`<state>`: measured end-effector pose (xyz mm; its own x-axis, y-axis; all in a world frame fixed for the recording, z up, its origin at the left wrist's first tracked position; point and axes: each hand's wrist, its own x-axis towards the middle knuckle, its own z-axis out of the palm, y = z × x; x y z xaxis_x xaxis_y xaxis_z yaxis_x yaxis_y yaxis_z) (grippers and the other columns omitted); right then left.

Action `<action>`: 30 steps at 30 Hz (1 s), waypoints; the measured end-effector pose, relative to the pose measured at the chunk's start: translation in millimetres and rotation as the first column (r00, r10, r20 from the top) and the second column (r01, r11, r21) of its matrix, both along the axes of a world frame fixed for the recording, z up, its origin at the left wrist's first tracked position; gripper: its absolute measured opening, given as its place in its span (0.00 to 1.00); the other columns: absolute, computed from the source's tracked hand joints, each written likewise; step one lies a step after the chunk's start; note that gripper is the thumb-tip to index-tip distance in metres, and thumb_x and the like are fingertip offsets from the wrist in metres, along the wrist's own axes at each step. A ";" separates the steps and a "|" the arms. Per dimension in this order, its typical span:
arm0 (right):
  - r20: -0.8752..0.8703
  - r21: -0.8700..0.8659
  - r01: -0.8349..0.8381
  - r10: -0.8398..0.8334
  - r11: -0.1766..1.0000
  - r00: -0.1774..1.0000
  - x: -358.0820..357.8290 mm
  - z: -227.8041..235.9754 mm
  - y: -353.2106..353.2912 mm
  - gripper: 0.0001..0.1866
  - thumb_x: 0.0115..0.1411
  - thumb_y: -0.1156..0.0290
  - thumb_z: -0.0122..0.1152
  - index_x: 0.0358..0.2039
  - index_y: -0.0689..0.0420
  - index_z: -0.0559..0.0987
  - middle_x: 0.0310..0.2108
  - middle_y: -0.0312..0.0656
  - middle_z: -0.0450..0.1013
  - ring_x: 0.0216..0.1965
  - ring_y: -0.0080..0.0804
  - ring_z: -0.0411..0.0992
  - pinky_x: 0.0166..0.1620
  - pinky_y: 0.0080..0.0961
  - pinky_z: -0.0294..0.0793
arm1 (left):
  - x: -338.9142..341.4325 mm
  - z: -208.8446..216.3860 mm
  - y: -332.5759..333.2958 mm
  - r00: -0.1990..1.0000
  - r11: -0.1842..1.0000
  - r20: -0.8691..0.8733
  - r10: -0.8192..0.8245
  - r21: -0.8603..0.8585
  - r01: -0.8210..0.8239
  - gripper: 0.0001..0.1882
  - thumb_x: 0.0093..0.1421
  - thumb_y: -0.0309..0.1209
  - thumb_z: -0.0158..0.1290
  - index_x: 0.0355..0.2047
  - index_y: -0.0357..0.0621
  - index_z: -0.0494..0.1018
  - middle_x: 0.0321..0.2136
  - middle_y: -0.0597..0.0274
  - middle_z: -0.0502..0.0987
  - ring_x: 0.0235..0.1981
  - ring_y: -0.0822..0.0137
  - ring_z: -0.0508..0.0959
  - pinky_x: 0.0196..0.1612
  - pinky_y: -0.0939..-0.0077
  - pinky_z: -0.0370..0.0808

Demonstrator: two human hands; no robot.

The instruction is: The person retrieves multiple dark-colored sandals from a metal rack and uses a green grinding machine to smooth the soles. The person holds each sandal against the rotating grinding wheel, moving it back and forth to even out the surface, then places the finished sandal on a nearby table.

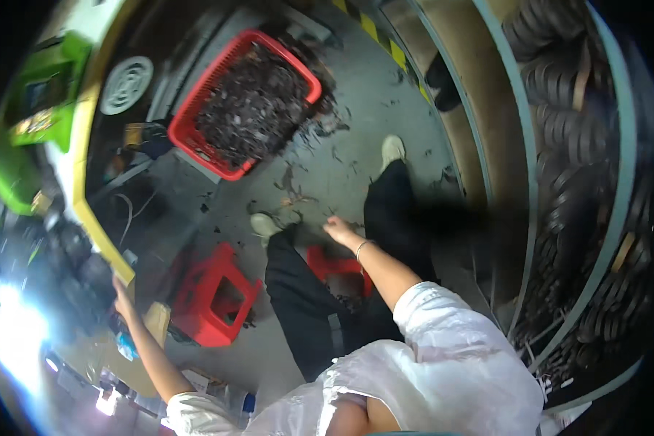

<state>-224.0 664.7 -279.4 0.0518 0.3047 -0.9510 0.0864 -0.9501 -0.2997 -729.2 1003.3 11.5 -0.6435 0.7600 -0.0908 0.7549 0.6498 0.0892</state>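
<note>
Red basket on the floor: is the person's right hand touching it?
Apart. The head view shows grey floor plainly between the right hand and the nearest edge of the red basket.

The yellow border of the bench (pixel 83 152) looks smooth and painted; near its far corner the green bin (pixel 70 54) is glossy plastic, beside its near corner the stool (pixel 191 299) smooth red plastic. On the smooth floor (pixel 378 98), the slotted red basket (pixel 189 138) is moulded plastic, its dark scraps (pixel 258 98) rough and mostly matt. The rack rails (pixel 627 145) look like painted metal, edging matt brown shelf boards (pixel 470 43); the shirt (pixel 443 363) is thin, creased white cloth, the trousers (pixel 292 309) matt dark cloth.
</note>
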 end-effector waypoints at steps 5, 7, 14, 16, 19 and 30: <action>-0.116 -0.336 -0.292 0.269 0.895 0.956 -67.3 -30.6 -135.7 0.31 0.56 0.53 0.47 0.56 0.60 0.64 0.55 0.53 0.63 0.56 0.46 0.62 0.57 0.35 0.61 | 9.5 -12.2 -6.8 0.870 0.962 0.469 -0.152 0.273 0.021 0.42 0.56 0.62 0.39 0.59 0.41 0.56 0.59 0.49 0.55 0.60 0.55 0.55 0.62 0.62 0.49; -0.340 -0.368 -0.549 0.441 0.750 0.830 -101.0 -36.2 -182.7 0.32 0.59 0.49 0.40 0.57 0.58 0.63 0.57 0.51 0.61 0.57 0.48 0.60 0.58 0.39 0.60 | 29.6 6.4 -17.5 0.895 0.961 0.369 -0.249 0.206 0.182 0.40 0.59 0.61 0.34 0.64 0.49 0.47 0.64 0.50 0.43 0.64 0.56 0.46 0.64 0.59 0.43; -0.546 -0.431 -0.720 0.478 0.545 0.688 -165.3 -14.1 -257.7 0.31 0.62 0.46 0.32 0.55 0.56 0.67 0.55 0.49 0.63 0.57 0.48 0.61 0.58 0.50 0.55 | 75.2 14.1 -7.2 0.967 0.954 0.079 -0.241 0.201 0.221 0.40 0.60 0.61 0.31 0.60 0.41 0.54 0.61 0.51 0.54 0.62 0.56 0.54 0.63 0.56 0.47; -0.379 -0.460 -0.666 0.549 0.587 0.745 -175.7 -7.8 -260.0 0.31 0.62 0.46 0.31 0.54 0.55 0.68 0.53 0.48 0.66 0.56 0.45 0.63 0.59 0.50 0.53 | 78.2 9.6 -6.5 0.966 0.952 0.042 -0.256 0.185 0.244 0.39 0.60 0.60 0.32 0.60 0.41 0.55 0.61 0.51 0.54 0.61 0.56 0.54 0.63 0.56 0.48; -0.580 -0.315 -0.709 0.463 0.631 0.670 -185.3 -9.2 -258.2 0.32 0.60 0.43 0.32 0.52 0.53 0.70 0.49 0.46 0.71 0.53 0.42 0.67 0.59 0.47 0.55 | 78.3 8.2 -8.6 0.964 0.949 0.018 -0.264 0.187 0.256 0.38 0.61 0.59 0.32 0.60 0.41 0.55 0.60 0.51 0.55 0.61 0.57 0.55 0.63 0.56 0.48; -0.376 -0.161 -0.612 0.525 0.774 0.763 -104.2 -4.9 -151.8 0.36 0.48 0.35 0.46 0.37 0.56 0.80 0.41 0.49 0.75 0.46 0.43 0.72 0.49 0.38 0.68 | 59.6 6.9 -10.7 0.937 0.924 0.224 -0.269 0.334 0.185 0.34 0.62 0.55 0.34 0.59 0.41 0.58 0.59 0.53 0.59 0.60 0.58 0.57 0.62 0.58 0.51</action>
